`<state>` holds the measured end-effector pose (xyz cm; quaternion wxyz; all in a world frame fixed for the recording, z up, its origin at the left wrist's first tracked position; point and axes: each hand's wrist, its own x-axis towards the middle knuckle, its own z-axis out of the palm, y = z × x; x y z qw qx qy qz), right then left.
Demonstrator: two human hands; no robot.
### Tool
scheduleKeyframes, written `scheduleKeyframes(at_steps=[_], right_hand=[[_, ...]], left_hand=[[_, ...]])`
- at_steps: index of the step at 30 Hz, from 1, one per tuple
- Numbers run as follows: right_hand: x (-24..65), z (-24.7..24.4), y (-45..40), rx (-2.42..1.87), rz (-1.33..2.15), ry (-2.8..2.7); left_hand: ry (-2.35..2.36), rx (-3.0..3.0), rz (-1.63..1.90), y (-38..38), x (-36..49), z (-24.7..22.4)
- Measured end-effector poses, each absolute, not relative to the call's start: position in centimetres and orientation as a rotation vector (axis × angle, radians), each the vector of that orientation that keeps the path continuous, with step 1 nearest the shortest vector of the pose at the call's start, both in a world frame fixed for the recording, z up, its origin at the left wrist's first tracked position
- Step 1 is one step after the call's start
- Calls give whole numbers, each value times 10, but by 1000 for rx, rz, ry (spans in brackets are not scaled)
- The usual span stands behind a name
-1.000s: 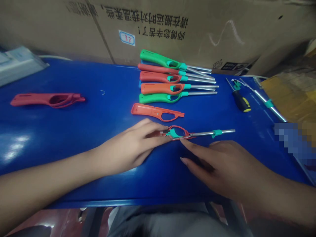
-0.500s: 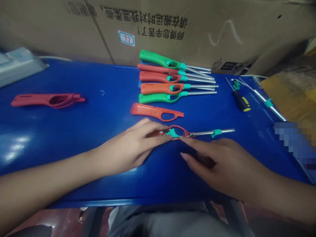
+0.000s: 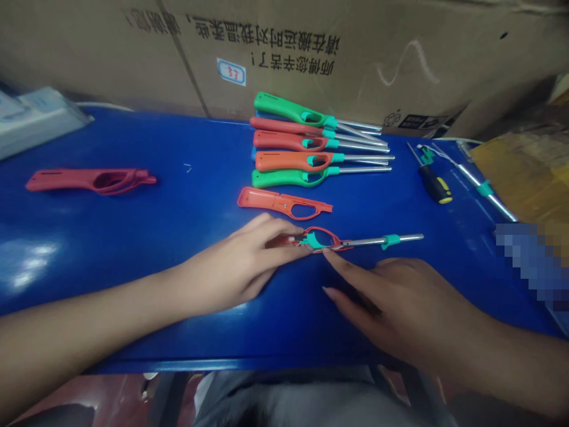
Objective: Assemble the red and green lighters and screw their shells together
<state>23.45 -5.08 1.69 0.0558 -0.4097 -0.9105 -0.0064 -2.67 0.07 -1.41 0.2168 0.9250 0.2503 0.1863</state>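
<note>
An opened lighter [image 3: 340,241] lies on the blue table, its red handle shell exposing a teal trigger [image 3: 315,239] and a metal tube with a teal collar [image 3: 391,240]. My left hand [image 3: 242,261] is closed over the handle end, thumb and fingers pinching it beside the trigger; that end is hidden beneath the hand. From the right, the outstretched index finger of my right hand [image 3: 395,302] touches the shell's lower edge below the trigger, its thumb held apart. Just beyond lies a loose orange-red handle half [image 3: 284,203].
Several green, red and orange lighters [image 3: 293,160] lie stacked before a cardboard box [image 3: 275,95]. A red handle shell [image 3: 89,179] sits at the left. On the right are a black-and-yellow screwdriver [image 3: 434,184] and a metal tube with a teal collar [image 3: 489,191].
My right hand has shifted slightly down, its thumb a little lower and farther from the index finger. My left hand keeps its hold on the lighter. The whole view has shifted slightly.
</note>
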Motion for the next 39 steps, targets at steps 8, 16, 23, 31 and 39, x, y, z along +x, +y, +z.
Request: scheduleKeyframes(at_steps=[8,16,23,31,39], right_hand=[[234,15,-47,-1301,121,-2663],[232,21,-39,-1385,537,-2494],[233,17,-46,-1243,37,-2736],[232,19,-48,-1236,-116,-2783],[235,22,-44,-1176,-191,-2857]], left_hand=[[680,2605,537,1,-27,-15],[661,2661,547,2,-27,-16],[673,2675,494,1,-27,-15],[662,2678,505,1,-26,-13],[667,2670,500,1,-26,-12]])
